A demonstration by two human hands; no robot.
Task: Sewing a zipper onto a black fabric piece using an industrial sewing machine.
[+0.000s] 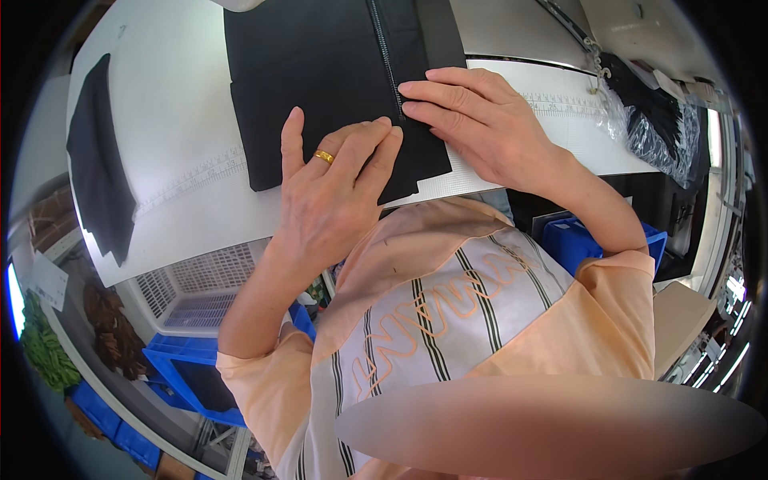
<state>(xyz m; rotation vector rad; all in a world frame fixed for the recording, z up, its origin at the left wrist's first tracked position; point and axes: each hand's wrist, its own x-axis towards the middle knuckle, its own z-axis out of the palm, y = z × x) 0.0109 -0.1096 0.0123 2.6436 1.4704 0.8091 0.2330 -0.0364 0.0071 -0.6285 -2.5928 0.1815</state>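
Note:
A black fabric piece point(312, 80) lies on the white table in front of me. A metal-toothed zipper point(382, 48) runs down its right part. My left hand point(332, 180), with a gold ring on one finger, has its fingertips bunched together at the zipper's near end, closed on the fabric there. Its little finger sticks out to the left. My right hand point(492, 120) lies with fingers stretched and nearly flat on the cloth, fingertips beside the zipper teeth. The right thumb is mostly hidden below the hand.
Another dark fabric piece point(100, 160) lies at the table's left edge. Ruler markings cross the white table point(180, 120). Clear plastic with black material point(660, 132) sits at the right. A white plastic basket point(200, 280) and blue crates point(180, 364) stand below the table.

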